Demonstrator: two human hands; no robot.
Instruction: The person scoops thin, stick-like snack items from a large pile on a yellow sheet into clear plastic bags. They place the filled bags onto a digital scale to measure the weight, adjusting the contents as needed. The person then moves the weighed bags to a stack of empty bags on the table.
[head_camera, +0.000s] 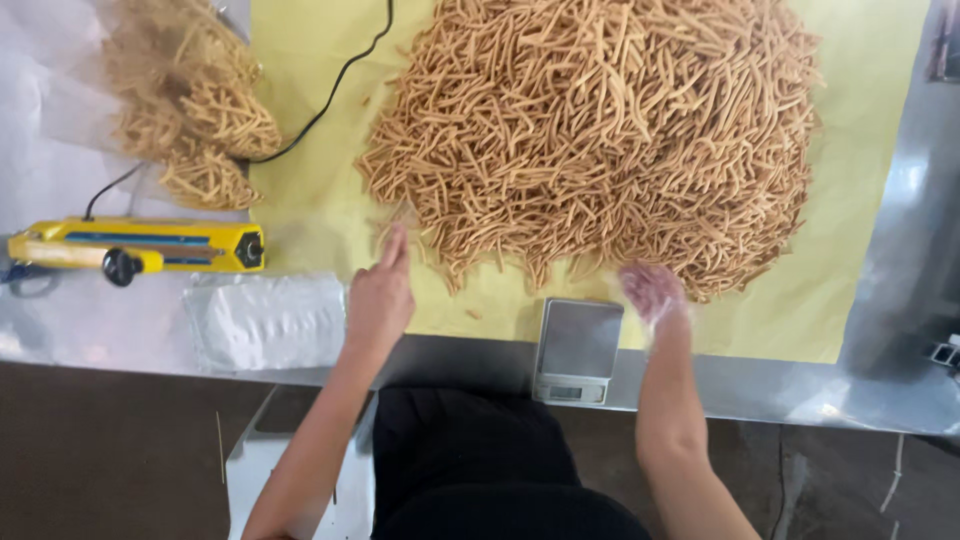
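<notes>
A large heap of thin, golden-brown fried snack sticks (600, 140) fills the upper middle of the frame, spread over a yellow paper sheet (300, 60) that covers a shiny metal table (900, 300). The left hand (381, 290) sits left of centre, at the lower left edge of the heap; its fingers are stretched forward and flat, with the fingertips touching the nearest loose sticks and nothing gripped. The right hand (652, 292) is right of centre at the lower edge of the heap, wrapped in a thin clear plastic glove; it is blurred, its fingers look loosely curled over the sticks, and I cannot tell whether it holds any. Between the two hands, at the near edge of the table, stands a small digital scale (578, 348) with a bare steel platform, partly resting on the yellow sheet. At the left of the frame lies a yellow hand-operated bag sealer (140, 246) with a black knob, and a black cable (340, 75) runs from that side up across the yellow sheet to the top edge. Just below the sealer lies a flat stack of clear plastic bags (268, 320). In the upper left, filled clear bags of the same snack sticks (195, 110) lie piled on the table.
</notes>
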